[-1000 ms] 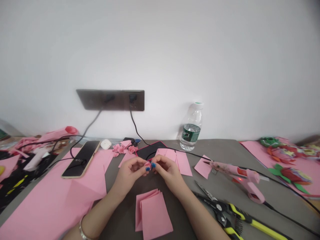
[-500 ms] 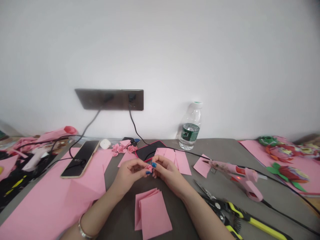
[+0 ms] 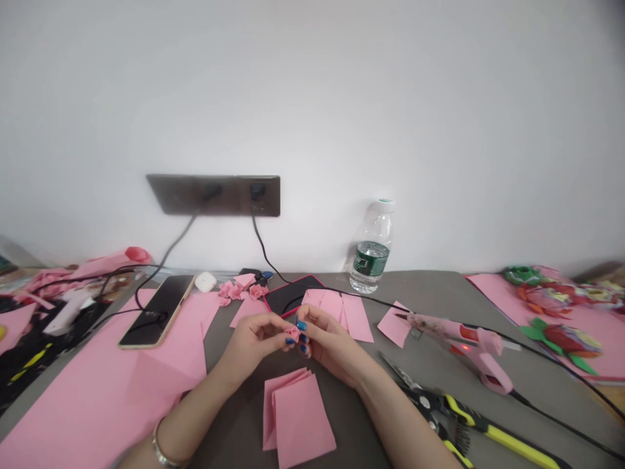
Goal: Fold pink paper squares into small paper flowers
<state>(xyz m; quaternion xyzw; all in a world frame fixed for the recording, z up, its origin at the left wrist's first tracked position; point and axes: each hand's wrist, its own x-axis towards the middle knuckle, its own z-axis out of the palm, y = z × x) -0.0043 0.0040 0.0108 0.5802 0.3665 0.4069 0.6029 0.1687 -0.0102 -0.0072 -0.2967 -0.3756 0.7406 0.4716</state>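
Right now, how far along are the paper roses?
Done: a cluster of small pink roses sits near the wall. In hand: one more small paper bud, pinched between the left hand and right hand. Still to go, it seems: the stack of pink rectangles in front of the hands and the loose pink sheets behind them, which look unfolded.
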